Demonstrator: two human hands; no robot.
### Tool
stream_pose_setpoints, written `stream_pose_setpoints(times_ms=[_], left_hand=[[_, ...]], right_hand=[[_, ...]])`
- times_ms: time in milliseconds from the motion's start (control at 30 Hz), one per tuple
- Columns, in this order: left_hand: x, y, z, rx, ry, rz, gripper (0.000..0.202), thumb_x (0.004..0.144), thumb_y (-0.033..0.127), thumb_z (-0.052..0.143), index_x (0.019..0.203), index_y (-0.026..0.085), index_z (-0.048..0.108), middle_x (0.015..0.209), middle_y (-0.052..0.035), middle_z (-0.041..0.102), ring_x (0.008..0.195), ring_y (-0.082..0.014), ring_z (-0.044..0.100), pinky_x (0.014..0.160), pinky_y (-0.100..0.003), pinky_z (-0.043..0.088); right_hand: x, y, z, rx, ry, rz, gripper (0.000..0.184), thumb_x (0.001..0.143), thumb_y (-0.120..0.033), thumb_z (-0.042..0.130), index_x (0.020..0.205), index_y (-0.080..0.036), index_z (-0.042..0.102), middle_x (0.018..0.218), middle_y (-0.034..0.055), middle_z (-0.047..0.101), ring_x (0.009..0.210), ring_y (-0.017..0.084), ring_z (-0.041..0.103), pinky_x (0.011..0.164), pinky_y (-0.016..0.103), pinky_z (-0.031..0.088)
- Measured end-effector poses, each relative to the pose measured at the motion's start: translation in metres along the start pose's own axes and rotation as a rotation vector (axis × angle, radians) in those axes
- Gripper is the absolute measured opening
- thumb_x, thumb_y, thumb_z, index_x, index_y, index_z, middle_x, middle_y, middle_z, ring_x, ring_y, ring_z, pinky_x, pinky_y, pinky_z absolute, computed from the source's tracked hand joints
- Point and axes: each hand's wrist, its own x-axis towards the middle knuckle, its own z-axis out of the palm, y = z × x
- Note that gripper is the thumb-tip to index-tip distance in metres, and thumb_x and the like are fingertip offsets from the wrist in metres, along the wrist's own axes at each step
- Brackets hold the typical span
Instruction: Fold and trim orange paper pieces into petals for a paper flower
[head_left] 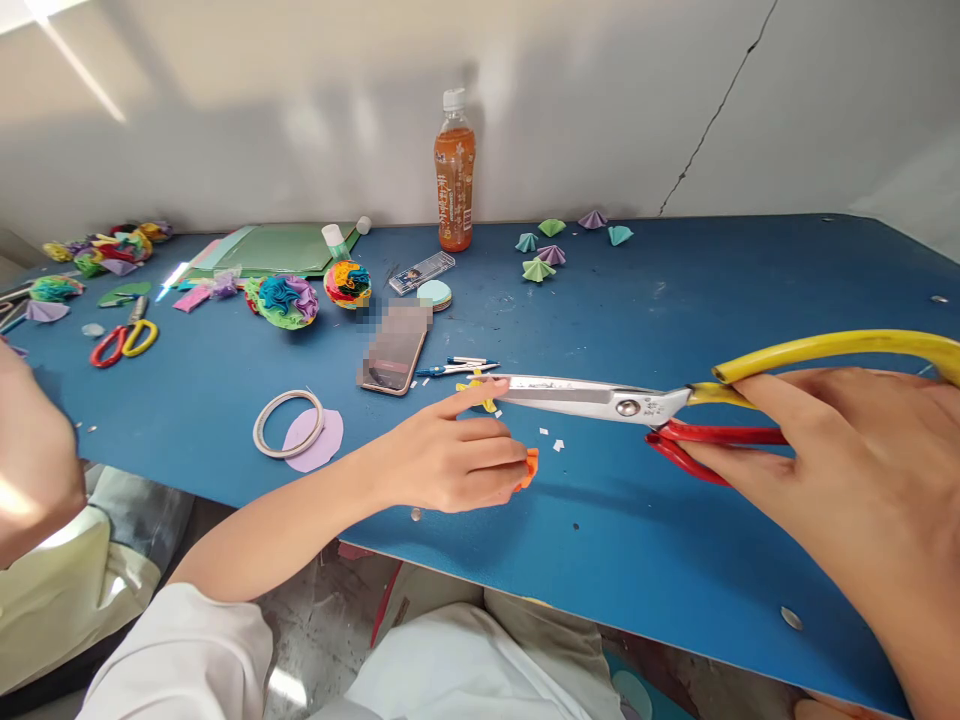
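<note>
Right hand (847, 470) curls tight around the scissors (592, 398); left hand (450, 460) pinches orange paper (529, 467), forefinger extended.

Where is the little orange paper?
Head view, near the middle: the orange paper is pinched in the left hand, just below the big scissors that the right hand holds.

White sleeve (187, 650), pale trousers (465, 670)
</note>
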Motion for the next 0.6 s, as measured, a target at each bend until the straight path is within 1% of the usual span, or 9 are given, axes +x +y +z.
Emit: stream_pose_setpoints(times_ms=[67, 167, 267, 333, 400, 533, 600], left_hand=[[-0.0010, -0.0006, 0.0013, 0.002, 0.007, -0.007, 0.012, 0.086, 0.017, 0.058, 0.074, 0.017, 0.061, 0.078, 0.0033, 0.072, 0.065, -0.0066, 0.063, 0.118, -0.037, 0.035], [-0.0021, -0.0015, 0.0031, 0.006, 0.022, -0.007, 0.009, 0.085, 0.018, 0.059, 0.077, 0.018, 0.063, 0.078, 0.0041, 0.072, 0.064, -0.0073, 0.064, 0.119, -0.035, 0.033], [-0.0011, -0.0012, 0.0030, 0.014, 0.037, 0.002, 0.014, 0.086, 0.018, 0.057, 0.073, 0.020, 0.061, 0.078, 0.0046, 0.072, 0.064, -0.0071, 0.065, 0.119, -0.036, 0.032], [0.0007, -0.0007, 0.0017, 0.015, 0.040, 0.006, 0.019, 0.087, 0.017, 0.055, 0.069, 0.019, 0.059, 0.076, 0.0049, 0.072, 0.063, -0.0063, 0.064, 0.120, -0.037, 0.031], [0.0023, -0.0006, 0.0000, 0.020, 0.036, 0.008, 0.021, 0.087, 0.016, 0.055, 0.066, 0.018, 0.058, 0.074, 0.0053, 0.072, 0.063, -0.0055, 0.063, 0.121, -0.037, 0.028], [0.0028, -0.0020, -0.0017, 0.024, 0.066, 0.009, 0.020, 0.086, 0.015, 0.057, 0.066, 0.017, 0.058, 0.072, 0.0054, 0.071, 0.063, -0.0055, 0.063, 0.124, -0.041, 0.018], [0.0018, -0.0022, -0.0010, 0.027, 0.079, 0.009, 0.020, 0.085, 0.015, 0.058, 0.066, 0.017, 0.059, 0.072, 0.0051, 0.071, 0.063, -0.0061, 0.064, 0.124, -0.042, 0.016]], right_hand=[[-0.0021, 0.0005, 0.0003, 0.011, -0.006, 0.018, 0.032, 0.086, -0.052, 0.053, 0.080, -0.023, 0.065, 0.063, 0.0023, 0.061, 0.065, 0.017, 0.058, 0.051, 0.030, 0.027], [-0.0051, 0.0014, 0.0019, 0.035, -0.095, 0.087, 0.034, 0.081, -0.058, 0.055, 0.081, -0.025, 0.066, 0.063, 0.0022, 0.060, 0.066, 0.018, 0.057, 0.053, 0.031, 0.030], [-0.0061, 0.0021, 0.0034, 0.050, -0.135, 0.127, 0.035, 0.080, -0.059, 0.055, 0.084, -0.026, 0.066, 0.063, 0.0023, 0.060, 0.067, 0.019, 0.057, 0.055, 0.031, 0.031], [-0.0056, 0.0021, 0.0040, 0.047, -0.140, 0.122, 0.036, 0.081, -0.059, 0.053, 0.085, -0.026, 0.065, 0.063, 0.0020, 0.059, 0.067, 0.018, 0.057, 0.055, 0.031, 0.030], [-0.0048, 0.0018, 0.0045, 0.042, -0.110, 0.095, 0.035, 0.083, -0.057, 0.052, 0.087, -0.025, 0.064, 0.063, 0.0017, 0.059, 0.067, 0.018, 0.057, 0.056, 0.031, 0.031], [-0.0048, 0.0010, 0.0058, 0.039, 0.003, 0.016, 0.032, 0.087, -0.049, 0.049, 0.093, -0.021, 0.062, 0.066, 0.0025, 0.060, 0.065, 0.018, 0.057, 0.055, 0.031, 0.033], [-0.0054, 0.0005, 0.0063, 0.038, -0.004, 0.024, 0.033, 0.088, -0.050, 0.046, 0.093, -0.020, 0.062, 0.067, 0.0030, 0.061, 0.063, 0.018, 0.056, 0.054, 0.031, 0.034]])
